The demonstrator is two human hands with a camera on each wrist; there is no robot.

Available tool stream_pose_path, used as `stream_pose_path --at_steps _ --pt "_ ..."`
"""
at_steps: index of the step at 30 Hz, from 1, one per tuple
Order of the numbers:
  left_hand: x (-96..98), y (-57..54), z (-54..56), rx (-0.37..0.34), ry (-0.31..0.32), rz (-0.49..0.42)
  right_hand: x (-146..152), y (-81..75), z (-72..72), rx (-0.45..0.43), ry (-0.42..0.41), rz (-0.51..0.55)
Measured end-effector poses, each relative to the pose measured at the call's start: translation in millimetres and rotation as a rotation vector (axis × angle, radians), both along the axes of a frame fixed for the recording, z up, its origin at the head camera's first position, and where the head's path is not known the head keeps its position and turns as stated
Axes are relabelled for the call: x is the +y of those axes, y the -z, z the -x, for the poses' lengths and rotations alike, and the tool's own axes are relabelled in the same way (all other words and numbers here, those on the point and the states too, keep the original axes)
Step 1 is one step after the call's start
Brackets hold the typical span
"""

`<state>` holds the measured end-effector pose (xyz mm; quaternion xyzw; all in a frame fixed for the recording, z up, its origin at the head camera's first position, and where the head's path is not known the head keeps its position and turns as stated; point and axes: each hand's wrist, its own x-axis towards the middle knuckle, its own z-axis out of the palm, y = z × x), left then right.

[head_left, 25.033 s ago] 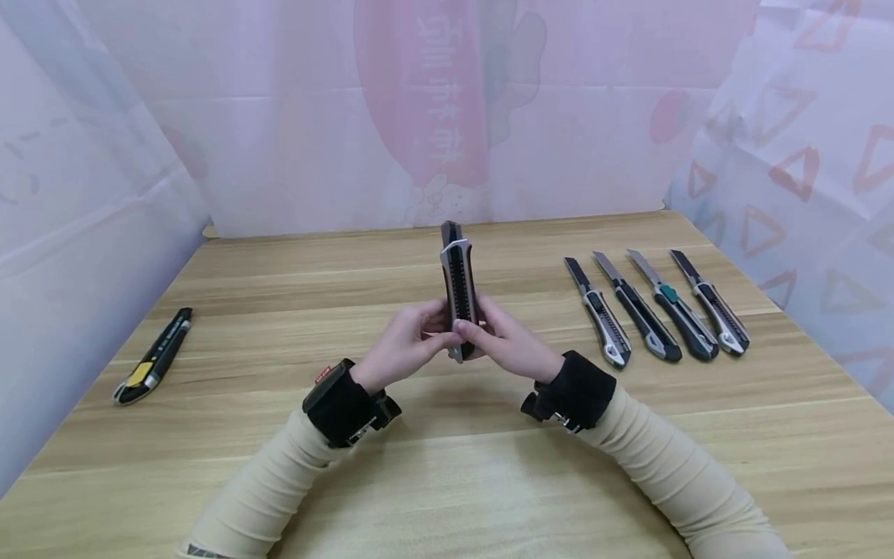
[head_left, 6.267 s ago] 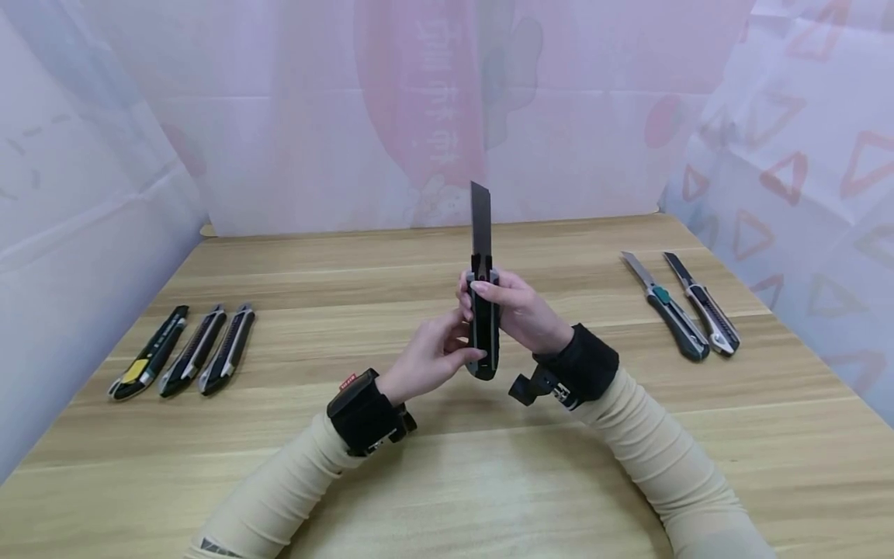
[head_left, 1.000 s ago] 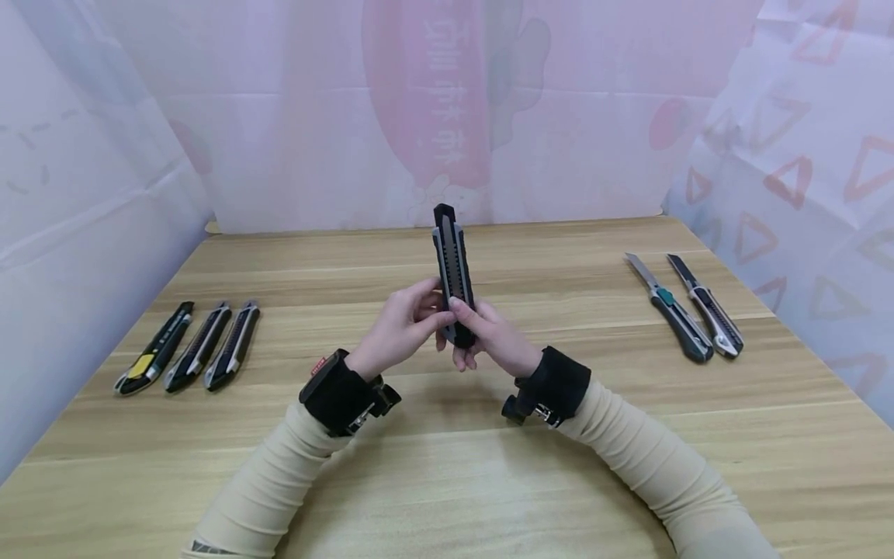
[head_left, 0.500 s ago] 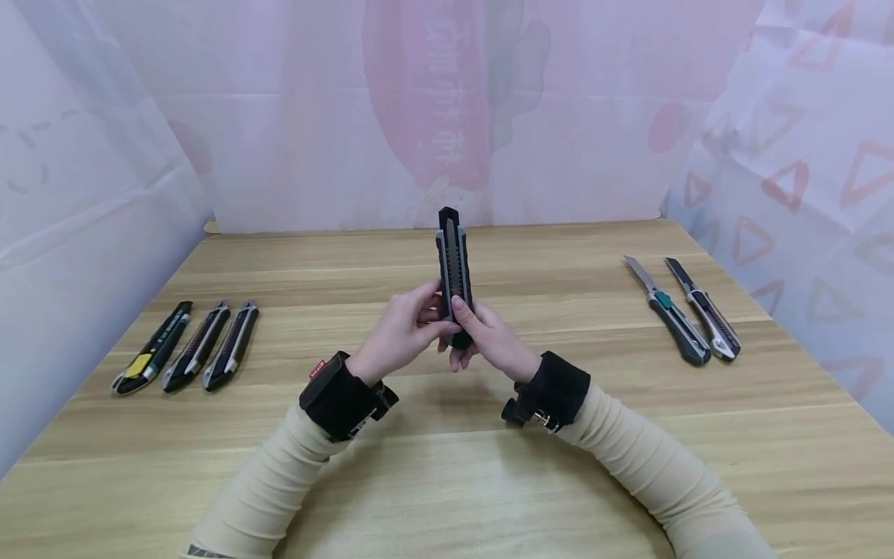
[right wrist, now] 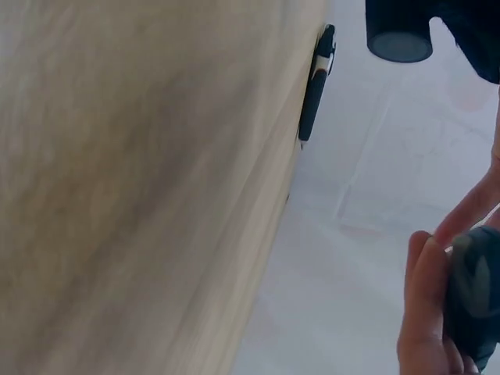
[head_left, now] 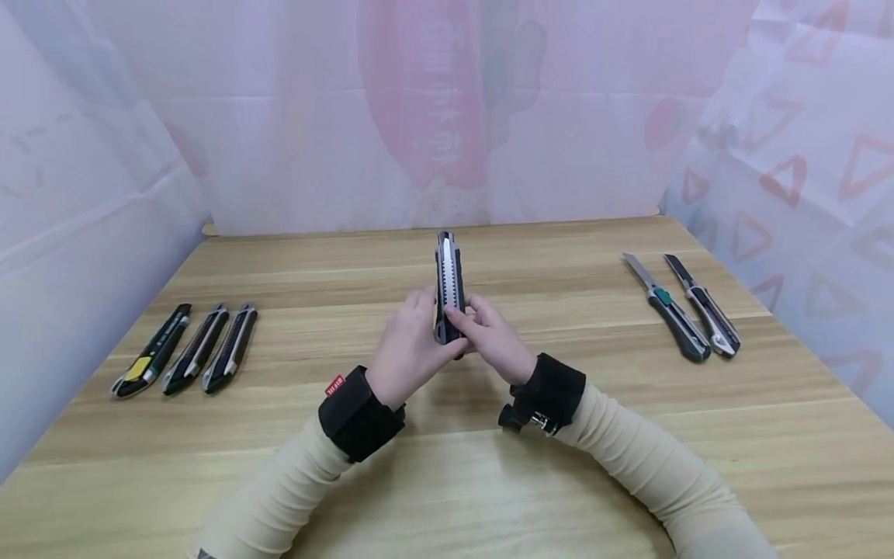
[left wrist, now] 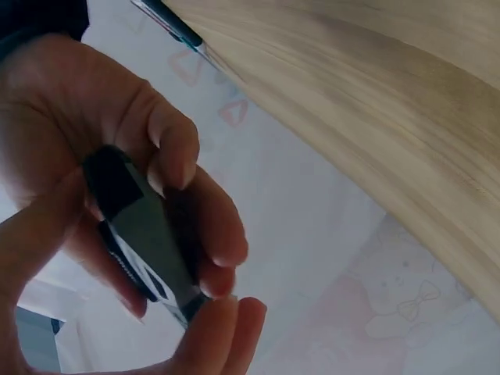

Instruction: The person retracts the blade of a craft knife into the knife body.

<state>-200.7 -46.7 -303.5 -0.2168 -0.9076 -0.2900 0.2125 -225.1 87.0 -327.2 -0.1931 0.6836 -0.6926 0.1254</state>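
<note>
Both hands hold one black-and-grey snap-off utility knife (head_left: 449,279) above the middle of the table, its front end pointing away. No blade sticks out past its front end; the blade shows bright along the slot. My left hand (head_left: 412,349), back uppermost, grips the lower left side, with its fingers partly hidden. On the right, my right hand (head_left: 494,341) holds the lower body with its thumb on the face. Close up in the left wrist view, the knife (left wrist: 144,234) lies between the fingers of both hands. Part of the knife (right wrist: 473,301) shows at the right wrist view's edge.
Three utility knives lie at the left with blades in, one with a yellow patch (head_left: 142,367) and a grey-black one (head_left: 230,348) among them. At the right lie a green-slider knife (head_left: 676,320) and a grey-black knife (head_left: 712,318), both with blades out. Printed sheets surround the wooden table (head_left: 447,481).
Two knives have left the right row and two joined the left row. The held knife's blade, extended 6.3 s ago, is in. Just now the knife tipped lower and my left hand turned back-up.
</note>
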Motion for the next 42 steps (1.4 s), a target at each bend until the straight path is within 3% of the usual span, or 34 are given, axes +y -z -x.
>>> stream_pose_path --at_steps 4,10,14,17,20,22,26,29,33,36,42 --pt "0.7 1.8 -0.7 0.008 -0.031 0.024 -1.7 1.7 -2.5 -0.016 -0.004 -0.036" --pt "-1.2 1.8 1.0 -0.054 -0.028 0.039 -2.2 3.7 -2.5 -0.049 -0.032 -0.028" --pt "-6.0 2.3 7.7 -0.068 -0.016 0.021 -2.3 2.2 -1.2 -0.053 -0.056 -0.041" --pt "-12.6 2.7 14.6 -0.122 -0.005 -0.028 -1.9 0.1 1.6 -0.042 -0.085 -0.081" --pt "-21.3 2.3 20.0 -0.214 -0.001 -0.091 -0.5 -1.9 7.5 0.06 -0.154 -0.213" --pt "-29.0 1.5 23.0 -0.267 -0.011 -0.102 3.0 -2.9 13.9 0.174 -0.19 -0.37" --pt "-53.3 0.1 30.3 -0.334 -0.068 -0.048 22.4 -3.2 36.1 0.466 -0.12 -0.849" --pt "-83.0 0.2 35.2 -0.378 -0.124 -0.004 48.2 -6.0 58.6 0.554 -0.02 -1.094" --pt "-132.5 2.3 36.4 -0.41 -0.235 0.094 93.3 -11.8 81.5 0.521 0.067 -1.172" --pt "-165.3 3.7 34.4 -0.417 -0.315 0.192 132.9 -17.0 86.9 0.479 0.118 -1.242" --pt "-200.3 10.8 32.1 -0.45 -0.384 0.287 212.6 -14.6 89.7 0.359 0.202 -1.382"
